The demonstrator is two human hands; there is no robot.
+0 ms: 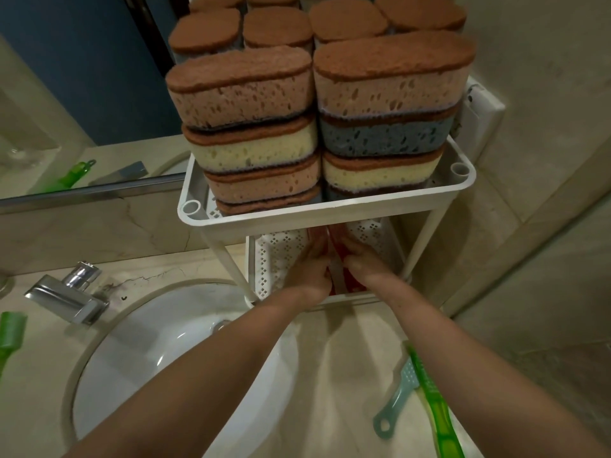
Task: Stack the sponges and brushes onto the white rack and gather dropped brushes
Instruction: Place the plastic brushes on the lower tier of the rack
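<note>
I see both forearms stretched forward over the sink (185, 325) into the lower shelf of the white rack (330, 211). The left hand (310, 269) and right hand (362, 259) meet there, fingers curled round a red object (348, 281) held between them. Sponges (244, 94) stand stacked on the top shelf. A green brush (433, 401) and a teal brush (396, 398) lie on the bench (347, 358) at right.
</note>
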